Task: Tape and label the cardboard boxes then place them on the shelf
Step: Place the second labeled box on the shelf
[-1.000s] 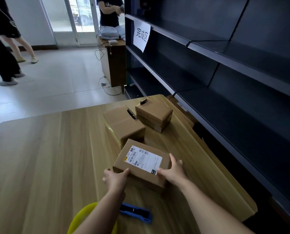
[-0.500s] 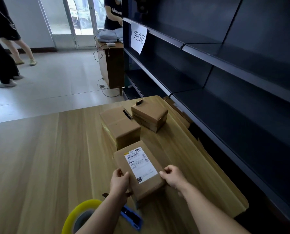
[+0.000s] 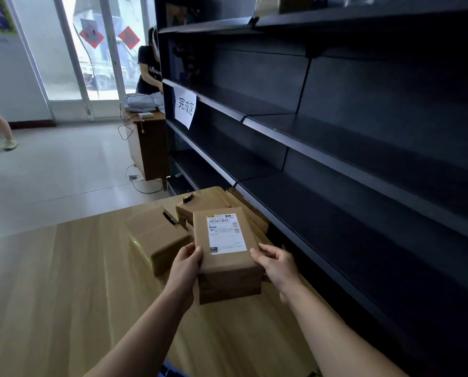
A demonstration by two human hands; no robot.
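1. The labelled box is held over the bench, near its right edge and just beside the shelf. It appears to be raised clear of the bench top.
2. The left hand grips the left side of the box and the right hand grips the right side, both at the near end. This opposed hold keeps the box level and leaves the label uncovered and facing up.
3. State of the fingers: each thumb lies on the top face, and the remaining digits curl round the side wall. Where they pass beneath the box they are hidden. Both hands clamp the box.
4. The long axis of the box points toward the far edge of the bench. Judgement: a swing to the right is needed to reach the shelf.
5. Two other boxes sit at the far right corner of the bench, close together. No label shows on their visible faces. A pen lies on the left one, within reach for marking.
6. Judgement: this box is ready, and placement on the shelf is the step in hand.
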